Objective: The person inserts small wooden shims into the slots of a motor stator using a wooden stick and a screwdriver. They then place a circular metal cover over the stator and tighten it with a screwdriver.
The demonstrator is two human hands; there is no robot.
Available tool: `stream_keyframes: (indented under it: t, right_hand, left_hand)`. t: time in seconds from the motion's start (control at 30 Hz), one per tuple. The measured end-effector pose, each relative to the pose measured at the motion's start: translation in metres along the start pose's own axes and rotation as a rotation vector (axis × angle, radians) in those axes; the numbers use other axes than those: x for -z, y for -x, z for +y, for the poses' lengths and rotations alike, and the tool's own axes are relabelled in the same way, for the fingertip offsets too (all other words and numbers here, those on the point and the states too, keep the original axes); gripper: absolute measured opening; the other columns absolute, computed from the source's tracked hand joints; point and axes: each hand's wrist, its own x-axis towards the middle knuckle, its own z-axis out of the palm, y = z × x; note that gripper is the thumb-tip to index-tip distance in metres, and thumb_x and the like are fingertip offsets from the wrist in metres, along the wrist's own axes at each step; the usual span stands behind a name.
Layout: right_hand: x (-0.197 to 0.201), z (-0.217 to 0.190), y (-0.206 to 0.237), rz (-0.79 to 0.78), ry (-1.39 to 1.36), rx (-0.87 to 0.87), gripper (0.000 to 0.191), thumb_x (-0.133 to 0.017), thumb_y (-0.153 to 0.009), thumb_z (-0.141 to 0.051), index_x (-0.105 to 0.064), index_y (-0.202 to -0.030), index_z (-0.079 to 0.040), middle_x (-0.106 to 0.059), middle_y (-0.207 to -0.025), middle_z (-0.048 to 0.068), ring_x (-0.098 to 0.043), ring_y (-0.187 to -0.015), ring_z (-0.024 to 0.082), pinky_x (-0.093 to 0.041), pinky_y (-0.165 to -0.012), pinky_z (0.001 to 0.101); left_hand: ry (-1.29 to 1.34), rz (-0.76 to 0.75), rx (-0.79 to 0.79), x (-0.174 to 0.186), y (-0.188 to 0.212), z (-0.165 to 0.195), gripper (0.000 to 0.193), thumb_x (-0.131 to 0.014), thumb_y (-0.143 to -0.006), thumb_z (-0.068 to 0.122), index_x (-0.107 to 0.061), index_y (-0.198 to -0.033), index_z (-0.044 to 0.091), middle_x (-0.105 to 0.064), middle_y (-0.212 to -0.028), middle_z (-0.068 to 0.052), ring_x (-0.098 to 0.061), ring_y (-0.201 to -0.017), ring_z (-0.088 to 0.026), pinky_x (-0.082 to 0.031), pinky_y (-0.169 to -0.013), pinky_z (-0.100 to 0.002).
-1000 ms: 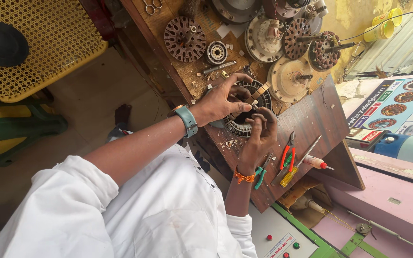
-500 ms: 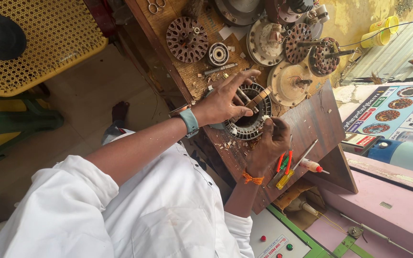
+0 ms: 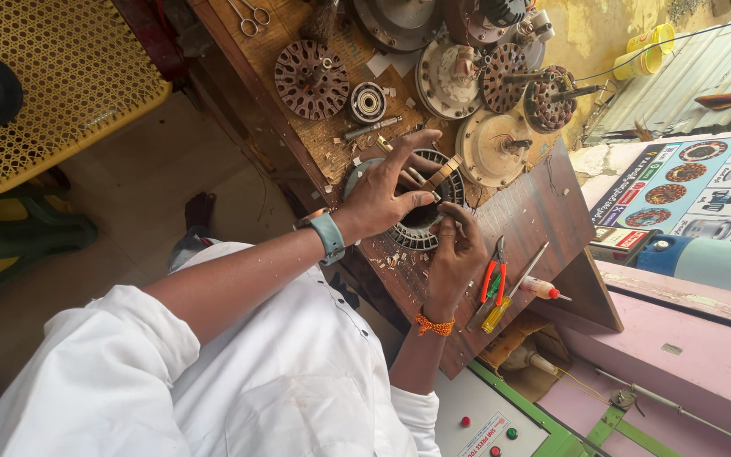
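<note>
Since a moment ago the left hand (image 3: 387,190) has spread further over the ringed motor core (image 3: 420,203) on the tabletop (image 3: 543,211), pinching a thin strip (image 3: 443,172). Beside it, the right hand (image 3: 454,254) grips the core's near rim; pliers (image 3: 492,272) lie just beyond.

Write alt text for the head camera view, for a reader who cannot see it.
Seen from above, a person in a white shirt works both hands on a round slotted motor stator on a wooden bench: left hand pinching a thin strip, right hand at the stator's rim. Pliers, a screwdriver and other motor parts lie nearby.
</note>
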Motion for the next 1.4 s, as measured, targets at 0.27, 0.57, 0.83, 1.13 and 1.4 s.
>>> stream_keyframes:
  t: [0.27,0.57,0.83,1.13,1.4]
  right_hand:
    - [-0.003,-0.001,-0.004,-0.014,-0.059,0.095,0.019,-0.058,-0.105,0.003,-0.069,-0.121,0.004,-0.07,-0.106,0.008,-0.065,-0.086,0.01,-0.054,-0.076,0.0238]
    - [-0.02,-0.005,-0.014,0.022,-0.096,0.102,0.024,-0.056,-0.105,0.0,-0.064,-0.127,0.005,-0.07,-0.12,0.013,-0.07,-0.104,0.016,-0.062,-0.082,0.0289]
    - [-0.028,-0.001,-0.012,0.007,-0.097,0.13,0.022,-0.057,-0.107,-0.001,-0.064,-0.127,0.005,-0.07,-0.115,0.01,-0.068,-0.101,0.013,-0.058,-0.086,0.0268]
    - [-0.027,0.004,-0.025,0.067,-0.022,0.154,0.017,-0.07,-0.102,-0.007,-0.071,-0.115,0.004,-0.07,-0.101,0.004,-0.065,-0.085,0.008,-0.055,-0.074,0.0229]
    - [-0.01,0.02,-0.045,-0.023,0.052,0.158,0.016,-0.074,-0.099,-0.01,-0.072,-0.109,0.002,-0.071,-0.09,0.005,-0.068,-0.08,0.008,-0.055,-0.07,0.0212]
  left_hand:
    - [0.051,0.077,0.061,-0.01,0.009,-0.01,0.087,-0.08,-0.089,0.008,-0.029,-0.158,0.027,-0.075,-0.121,-0.005,-0.076,-0.104,-0.019,-0.064,-0.091,-0.034]
    - [0.144,0.126,0.086,-0.014,0.012,-0.007,0.087,-0.076,-0.092,0.008,-0.026,-0.16,0.028,-0.074,-0.127,-0.006,-0.077,-0.108,-0.02,-0.064,-0.096,-0.035]
    - [-0.037,0.161,-0.036,-0.021,0.02,-0.008,0.086,-0.074,-0.095,0.008,-0.026,-0.163,0.028,-0.069,-0.118,-0.005,-0.072,-0.098,-0.018,-0.063,-0.089,-0.035]
    - [0.015,0.118,-0.069,-0.015,0.009,-0.011,0.088,-0.074,-0.093,0.005,-0.025,-0.162,0.026,-0.069,-0.123,-0.006,-0.071,-0.103,-0.018,-0.059,-0.091,-0.036]
    - [0.094,0.111,0.03,-0.016,0.008,-0.019,0.092,-0.076,-0.091,0.007,-0.021,-0.163,0.026,-0.072,-0.122,-0.004,-0.072,-0.104,-0.015,-0.059,-0.096,-0.034]
